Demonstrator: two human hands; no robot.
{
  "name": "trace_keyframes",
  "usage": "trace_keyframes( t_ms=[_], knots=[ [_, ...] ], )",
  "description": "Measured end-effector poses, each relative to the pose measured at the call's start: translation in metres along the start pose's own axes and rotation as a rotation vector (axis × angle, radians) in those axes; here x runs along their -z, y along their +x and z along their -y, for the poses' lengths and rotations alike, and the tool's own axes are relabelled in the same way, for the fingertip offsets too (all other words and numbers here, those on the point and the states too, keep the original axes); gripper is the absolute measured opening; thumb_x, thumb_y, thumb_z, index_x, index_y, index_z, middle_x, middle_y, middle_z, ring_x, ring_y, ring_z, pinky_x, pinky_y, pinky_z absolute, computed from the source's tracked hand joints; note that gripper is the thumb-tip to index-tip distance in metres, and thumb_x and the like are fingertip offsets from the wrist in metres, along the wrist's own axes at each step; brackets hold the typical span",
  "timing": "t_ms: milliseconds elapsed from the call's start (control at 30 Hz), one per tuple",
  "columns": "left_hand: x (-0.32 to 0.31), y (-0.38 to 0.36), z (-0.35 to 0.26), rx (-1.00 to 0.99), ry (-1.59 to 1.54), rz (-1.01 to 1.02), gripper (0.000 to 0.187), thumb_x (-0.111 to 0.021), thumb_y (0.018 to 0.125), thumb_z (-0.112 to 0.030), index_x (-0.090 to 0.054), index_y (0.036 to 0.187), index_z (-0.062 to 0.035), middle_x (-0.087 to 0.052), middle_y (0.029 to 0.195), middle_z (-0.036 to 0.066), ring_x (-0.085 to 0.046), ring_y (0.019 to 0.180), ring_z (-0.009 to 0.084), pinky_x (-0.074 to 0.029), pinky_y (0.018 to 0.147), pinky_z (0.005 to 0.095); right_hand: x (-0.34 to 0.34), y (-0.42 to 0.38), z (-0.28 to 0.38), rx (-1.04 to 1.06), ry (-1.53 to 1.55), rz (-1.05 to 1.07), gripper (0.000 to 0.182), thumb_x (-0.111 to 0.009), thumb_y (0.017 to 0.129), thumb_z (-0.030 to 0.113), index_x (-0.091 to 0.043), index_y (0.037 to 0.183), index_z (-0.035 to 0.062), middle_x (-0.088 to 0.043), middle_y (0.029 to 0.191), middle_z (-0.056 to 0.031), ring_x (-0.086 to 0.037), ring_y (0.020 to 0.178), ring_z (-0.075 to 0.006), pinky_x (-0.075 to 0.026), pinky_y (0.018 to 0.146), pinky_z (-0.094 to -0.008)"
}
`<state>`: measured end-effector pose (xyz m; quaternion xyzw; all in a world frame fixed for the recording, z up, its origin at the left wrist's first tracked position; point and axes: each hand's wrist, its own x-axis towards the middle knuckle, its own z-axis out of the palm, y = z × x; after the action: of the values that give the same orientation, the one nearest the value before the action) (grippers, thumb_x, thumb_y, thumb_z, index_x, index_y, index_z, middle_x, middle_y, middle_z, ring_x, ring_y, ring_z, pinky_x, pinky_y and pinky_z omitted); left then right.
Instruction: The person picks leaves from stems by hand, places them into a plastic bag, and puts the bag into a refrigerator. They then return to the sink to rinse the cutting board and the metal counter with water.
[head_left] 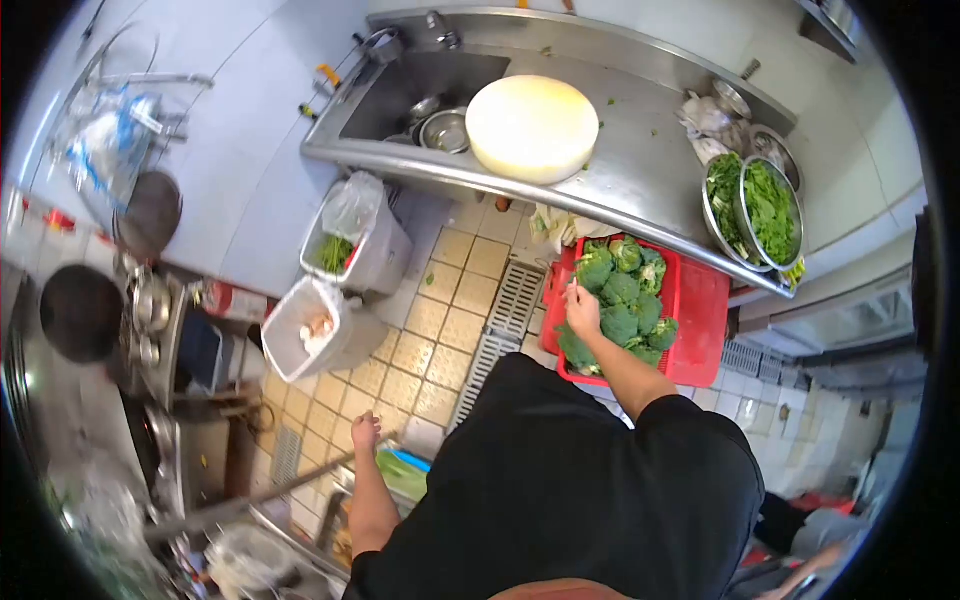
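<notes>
My right hand (582, 308) is over the left side of a red crate (672, 300) full of broccoli heads (621, 291). Its fingers are pinched together, with a small pale spot at the tips that is too small to name. My left hand (367, 430) hangs low at my left side, fingers curled in, with nothing visible in it. It is nearest to a metal rail and a tray of long green vegetables (402, 473).
A steel counter (650, 150) with a sink (385, 110) carries a thick round cutting board (532, 129) and bowls of leafy greens (770, 212). Two lined bins (345, 335) stand left on the tiled floor, near a drain grate (513, 300). Another person (825, 530) is partly visible lower right.
</notes>
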<state>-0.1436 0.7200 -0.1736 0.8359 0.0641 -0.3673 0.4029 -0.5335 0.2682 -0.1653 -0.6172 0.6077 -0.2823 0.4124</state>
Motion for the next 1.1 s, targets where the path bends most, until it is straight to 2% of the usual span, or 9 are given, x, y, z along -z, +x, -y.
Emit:
trace_keyframes(
  t_ms=[200,333,433,467,533,633,833,967,1100],
  knots=[
    [-0.04,0.099,-0.135,-0.107,0.012,0.21,0.03,-0.055,0.097,-0.036,-0.057,0.104,-0.0069,-0.064,0.09,0.006,-0.06,0.067,0.0142,-0.046,0.052,0.0264,-0.011,0.088,0.048,-0.047,0.277,-0.309,0.043,-0.048,0.1,0.039,-0.067,0.084,0.0039,-0.064,0.066,-0.0122,-0.061,0.063,-0.0229,-0.048,0.064,-0.0378],
    [-0.09,0.14,-0.191,-0.019,0.094,0.257,0.033,-0.055,0.098,-0.038,-0.058,0.111,-0.0079,-0.067,0.095,0.006,-0.065,0.078,0.0162,-0.051,0.065,0.03,-0.009,0.174,0.097,0.004,0.232,-0.539,0.04,-0.049,0.101,0.035,-0.066,0.084,0.0029,-0.061,0.066,-0.0077,-0.056,0.064,-0.0136,-0.045,0.063,-0.0318],
    [-0.131,0.154,-0.256,-0.077,0.21,0.452,0.036,-0.055,0.098,-0.038,-0.061,0.109,-0.0048,-0.068,0.096,0.006,-0.064,0.079,0.0156,-0.05,0.066,0.0294,-0.006,0.239,0.145,0.023,0.321,-0.618,0.037,-0.05,0.1,0.032,-0.064,0.088,0.0007,-0.063,0.073,-0.0108,-0.056,0.068,-0.0148,-0.045,0.067,-0.0305],
    [-0.146,0.151,-0.285,-0.135,0.229,0.454,0.038,-0.055,0.098,-0.04,-0.065,0.1,-0.0033,-0.069,0.089,0.006,-0.064,0.079,0.0154,-0.05,0.066,0.0287,-0.008,0.264,0.15,0.114,0.311,-0.656,0.033,-0.053,0.098,0.031,-0.065,0.09,0.0011,-0.064,0.078,-0.0113,-0.058,0.076,-0.0196,-0.045,0.074,-0.0324],
    [-0.17,0.19,-0.314,-0.301,0.17,0.515,0.04,-0.054,0.099,-0.039,-0.065,0.094,-0.0019,-0.068,0.082,0.006,-0.063,0.074,0.0141,-0.049,0.066,0.0283,-0.003,0.303,0.158,0.15,-0.007,-0.663,0.029,-0.058,0.095,0.03,-0.065,0.1,0.0018,-0.065,0.1,-0.0161,-0.057,0.101,-0.0263,-0.043,0.089,-0.0359],
    [-0.212,0.185,-0.411,-0.403,0.107,0.551,0.039,-0.053,0.1,-0.037,-0.064,0.089,-0.0015,-0.066,0.078,0.004,-0.06,0.07,0.0119,-0.048,0.066,0.0266,-0.006,0.342,0.195,-0.052,-0.274,-0.725,0.045,-0.064,0.09,0.033,-0.056,0.121,0.0022,-0.055,0.123,-0.0197,-0.046,0.122,-0.0347,-0.036,0.101,-0.0435],
    [-0.3,0.219,-0.579,-0.716,0.209,0.696,0.028,-0.057,0.099,-0.028,-0.062,0.089,-0.0018,-0.062,0.076,0.003,-0.057,0.071,0.0113,-0.047,0.068,0.0267,-0.059,0.399,0.206,-0.456,-0.741,-0.808,0.074,-0.061,0.086,0.047,-0.036,0.141,0.0052,-0.047,0.132,-0.0214,-0.042,0.126,-0.0401,-0.032,0.103,-0.0521],
    [-0.377,0.308,-0.651,-0.972,0.389,0.592,0.026,-0.058,0.098,-0.027,-0.064,0.101,-0.0015,-0.066,0.087,0.005,-0.059,0.077,0.0124,-0.05,0.074,0.0288,-0.053,0.39,0.232,-0.463,-0.606,-0.726,0.071,-0.059,0.087,0.048,-0.039,0.139,0.0049,-0.045,0.135,-0.0236,-0.044,0.123,-0.0396,-0.033,0.103,-0.0512],
    [-0.459,0.362,-0.773,-1.176,0.457,0.587,0.032,-0.058,0.096,-0.031,-0.061,0.113,-0.0034,-0.069,0.1,0.015,-0.066,0.092,0.0278,-0.05,0.084,0.0373,-0.06,0.397,0.216,-0.432,-0.731,-0.779,0.069,-0.06,0.087,0.047,-0.041,0.138,0.0048,-0.047,0.133,-0.0242,-0.045,0.121,-0.0401,-0.035,0.102,-0.0516]
  ],
)
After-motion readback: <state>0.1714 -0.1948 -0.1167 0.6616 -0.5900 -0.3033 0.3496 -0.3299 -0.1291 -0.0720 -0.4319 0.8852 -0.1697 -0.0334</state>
